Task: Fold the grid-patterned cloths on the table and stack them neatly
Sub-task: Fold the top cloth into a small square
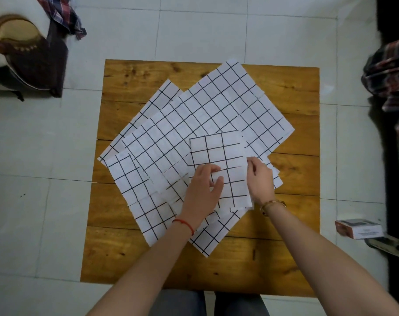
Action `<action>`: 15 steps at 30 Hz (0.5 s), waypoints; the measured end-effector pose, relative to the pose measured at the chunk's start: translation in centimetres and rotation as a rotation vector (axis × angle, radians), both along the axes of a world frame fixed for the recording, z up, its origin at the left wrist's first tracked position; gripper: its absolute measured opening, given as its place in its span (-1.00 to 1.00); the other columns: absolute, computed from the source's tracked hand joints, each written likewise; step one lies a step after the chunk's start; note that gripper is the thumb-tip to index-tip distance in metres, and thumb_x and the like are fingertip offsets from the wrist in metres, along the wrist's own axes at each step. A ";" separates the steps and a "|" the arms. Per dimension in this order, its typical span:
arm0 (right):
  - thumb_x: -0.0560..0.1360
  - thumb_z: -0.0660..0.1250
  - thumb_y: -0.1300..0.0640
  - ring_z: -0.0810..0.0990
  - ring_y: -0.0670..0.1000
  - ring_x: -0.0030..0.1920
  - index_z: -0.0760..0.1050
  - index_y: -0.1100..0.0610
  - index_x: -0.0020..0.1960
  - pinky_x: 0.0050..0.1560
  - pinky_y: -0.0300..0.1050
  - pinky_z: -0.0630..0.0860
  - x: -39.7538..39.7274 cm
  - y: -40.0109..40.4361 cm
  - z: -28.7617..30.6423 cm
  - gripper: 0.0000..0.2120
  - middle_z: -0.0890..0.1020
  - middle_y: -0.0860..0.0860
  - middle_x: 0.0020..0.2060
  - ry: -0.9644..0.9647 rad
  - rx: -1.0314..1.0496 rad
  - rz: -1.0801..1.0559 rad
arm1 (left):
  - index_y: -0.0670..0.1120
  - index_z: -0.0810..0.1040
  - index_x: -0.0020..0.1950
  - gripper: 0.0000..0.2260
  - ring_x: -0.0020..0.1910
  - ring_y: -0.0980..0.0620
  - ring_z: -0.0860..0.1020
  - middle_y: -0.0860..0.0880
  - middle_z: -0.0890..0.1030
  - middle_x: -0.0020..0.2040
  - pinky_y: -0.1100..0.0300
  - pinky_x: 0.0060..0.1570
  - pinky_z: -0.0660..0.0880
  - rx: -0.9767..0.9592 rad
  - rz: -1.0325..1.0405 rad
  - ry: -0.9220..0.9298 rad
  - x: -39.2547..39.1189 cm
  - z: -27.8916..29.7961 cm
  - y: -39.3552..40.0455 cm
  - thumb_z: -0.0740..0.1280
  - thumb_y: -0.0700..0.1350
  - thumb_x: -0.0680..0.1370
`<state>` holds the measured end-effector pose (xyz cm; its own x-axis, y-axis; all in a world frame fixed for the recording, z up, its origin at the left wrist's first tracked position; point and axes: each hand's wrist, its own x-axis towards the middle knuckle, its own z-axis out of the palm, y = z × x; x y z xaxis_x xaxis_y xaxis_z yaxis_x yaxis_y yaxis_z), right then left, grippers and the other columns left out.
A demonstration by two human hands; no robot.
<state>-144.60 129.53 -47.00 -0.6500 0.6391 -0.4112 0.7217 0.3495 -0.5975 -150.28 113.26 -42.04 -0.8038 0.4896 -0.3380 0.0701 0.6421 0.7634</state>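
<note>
Several white cloths with a black grid lie spread and overlapping, turned diagonally, on the wooden table. On top of them, near the front, lies a smaller folded grid cloth. My left hand rests on the folded cloth's left side and pinches a bit of its fabric between thumb and fingers. My right hand grips the folded cloth's right edge with curled fingers. A red string circles my left wrist and a gold bangle my right.
The table stands on a pale tiled floor. A stool with dark fabric and a plaid cloth is at the back left. More plaid fabric hangs at the right edge. A small box lies on the floor at the right.
</note>
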 end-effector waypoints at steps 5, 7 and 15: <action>0.58 0.14 0.04 0.48 -0.03 -0.31 0.54 0.17 -0.14 -0.26 -0.04 0.46 0.9 0.7 -0.3 -0.71 0.57 0.04 -0.35 0.056 -0.151 -0.118 | -0.03 0.39 0.35 -0.67 0.22 0.09 0.34 0.03 0.38 0.27 0.31 0.15 0.33 -0.176 -0.017 0.065 0.2 -2.7 -2.6 0.25 -0.13 0.58; 0.55 0.24 -0.03 0.41 -0.05 -0.37 0.48 0.17 -0.24 -0.34 -0.11 0.39 0.9 0.7 -0.4 -0.69 0.48 0.00 -0.42 0.063 -0.163 -0.135 | -0.06 0.34 0.42 -0.60 0.27 0.05 0.28 0.00 0.36 0.33 0.28 0.21 0.27 -0.225 -0.007 0.071 -0.1 -3.5 -3.3 0.25 -0.16 0.58; 0.46 0.25 0.15 0.42 -0.04 -0.37 0.40 0.17 -0.26 -0.35 -0.08 0.41 2.1 0.7 -0.3 -0.85 0.51 0.04 -0.36 0.007 -0.061 -0.036 | -0.04 0.15 0.55 -0.44 0.38 -0.07 0.22 -0.02 0.17 0.51 0.19 0.33 0.23 -0.293 -0.124 -0.002 -0.4 -5.1 -3.9 0.22 -0.22 0.57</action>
<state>-142.46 130.20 -47.31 -0.6300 0.6362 -0.4454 0.7286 0.2859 -0.6224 -150.72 109.35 -47.15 -0.7430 0.4658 -0.4806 0.1605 0.8212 0.5476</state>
